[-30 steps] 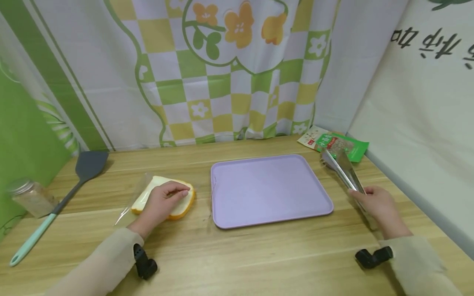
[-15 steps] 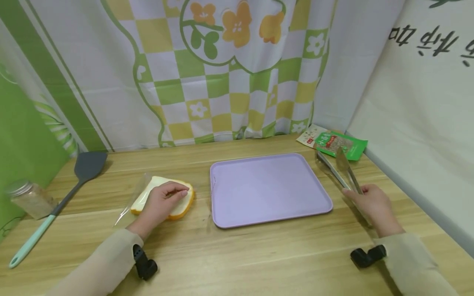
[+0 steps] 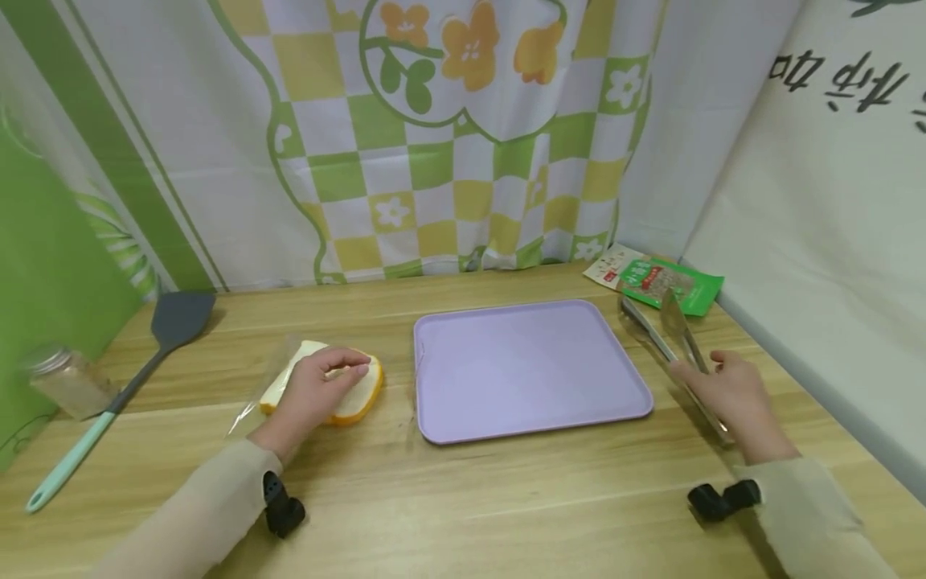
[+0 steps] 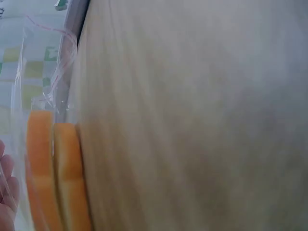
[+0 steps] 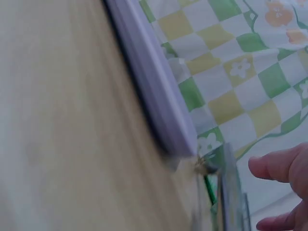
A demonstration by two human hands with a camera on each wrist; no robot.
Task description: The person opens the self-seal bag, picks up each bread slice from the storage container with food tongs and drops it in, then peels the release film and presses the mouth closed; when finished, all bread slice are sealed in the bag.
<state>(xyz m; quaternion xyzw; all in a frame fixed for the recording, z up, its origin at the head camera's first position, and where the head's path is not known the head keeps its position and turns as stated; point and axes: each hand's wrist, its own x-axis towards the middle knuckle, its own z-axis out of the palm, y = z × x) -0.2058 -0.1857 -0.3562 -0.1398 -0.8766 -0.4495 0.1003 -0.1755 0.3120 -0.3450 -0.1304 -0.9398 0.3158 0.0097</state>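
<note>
Bread slices in a clear plastic bag lie on the table at the left; their crusts are orange-brown. My left hand is over the bread, its thumb and curled fingers pinching the bag's film. Metal tongs lie at the right with their arms spread. Just above their handle end is my right hand. In the right wrist view, the right thumb and fingers are spread, apart from the tongs.
A lilac tray sits between the hands. Behind the tongs lies a green and white food packet. At the left are a dark spatula with a mint handle and a glass jar with a metal lid. A patterned curtain hangs behind.
My right hand held the tongs, shifted them slightly left with their arms spreading, and has let go of them. The left hand has stayed at the bread bag.
</note>
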